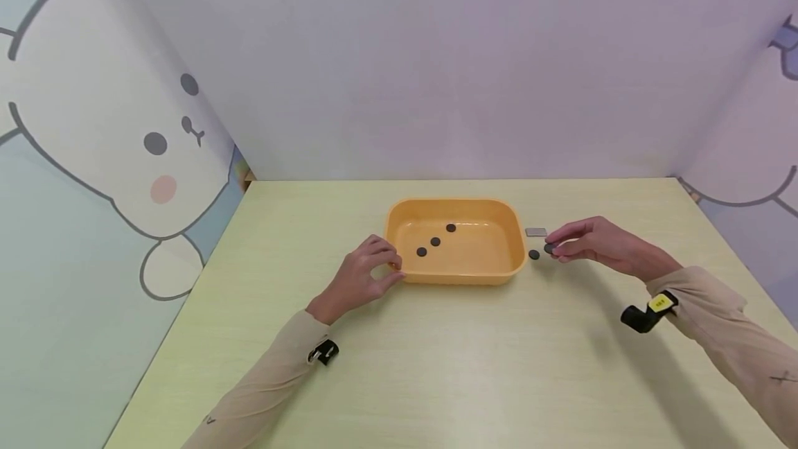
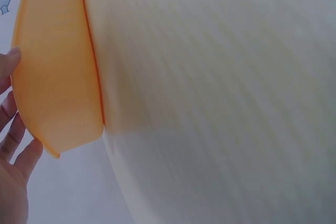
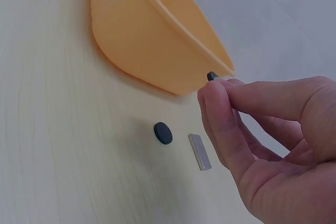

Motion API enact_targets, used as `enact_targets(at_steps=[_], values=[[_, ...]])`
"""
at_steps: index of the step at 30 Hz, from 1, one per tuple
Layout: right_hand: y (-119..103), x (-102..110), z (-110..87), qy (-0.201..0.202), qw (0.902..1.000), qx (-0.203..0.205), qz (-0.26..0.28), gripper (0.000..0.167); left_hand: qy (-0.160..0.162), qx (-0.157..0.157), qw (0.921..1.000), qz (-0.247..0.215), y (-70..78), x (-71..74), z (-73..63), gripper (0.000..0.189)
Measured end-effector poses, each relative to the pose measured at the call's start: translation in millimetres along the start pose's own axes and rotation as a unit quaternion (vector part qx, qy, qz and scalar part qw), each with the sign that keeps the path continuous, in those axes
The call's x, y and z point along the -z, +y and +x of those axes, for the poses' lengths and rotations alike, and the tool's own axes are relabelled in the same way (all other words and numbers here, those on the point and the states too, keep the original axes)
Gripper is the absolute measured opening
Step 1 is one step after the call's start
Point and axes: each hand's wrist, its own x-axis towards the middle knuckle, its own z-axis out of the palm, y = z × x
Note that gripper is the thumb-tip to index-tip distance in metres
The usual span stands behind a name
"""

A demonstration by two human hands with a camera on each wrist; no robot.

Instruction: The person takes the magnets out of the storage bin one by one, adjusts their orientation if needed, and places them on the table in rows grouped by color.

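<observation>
And the right hand [image 1: 592,247] pinches a dark disc [image 3: 211,76], up off the table [image 1: 449,352], just right of the tray [image 1: 461,278]! Left hand [image 1: 357,277] grips the tray's near-left corner. A loose disc [image 3: 163,133] and a grey bar [image 3: 200,152] lie close by the tray's right edge, so it's tight there; wide tabletop runs toward the person. Three discs [image 1: 436,242] sit inside, spaced apart. Fingertips half-cover the pinched disc; both wrist views crop the tray and hide its floor.
</observation>
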Motion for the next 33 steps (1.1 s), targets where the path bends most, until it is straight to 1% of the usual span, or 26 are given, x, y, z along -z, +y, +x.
enact_targets(at_steps=[8,17,23,27,33], values=[[6,4,-0.2,0.012,0.9998,0.001,-0.017,0.034,-0.003,0.007,1.0,0.001,1.1,0.0,-0.1,0.017],[11,10,0.4,0.025,0.999,-0.003,-0.036,0.037,-0.007,0.007,0.9999,0.003,1.8,0.7,0.7,0.016],[14,12,0.7,0.037,0.9988,-0.007,-0.031,0.039,-0.011,0.008,0.9999,0.006,1.3,0.7,0.5,0.016],[18,12,1.4,0.036,0.9989,-0.008,-0.029,0.041,-0.013,0.01,0.9999,0.004,1.5,0.8,0.7,0.015],[22,13,4.6,0.042,0.9982,-0.006,-0.042,0.044,-0.012,0.007,0.9999,0.006,2.0,1.4,2.0,0.016]])
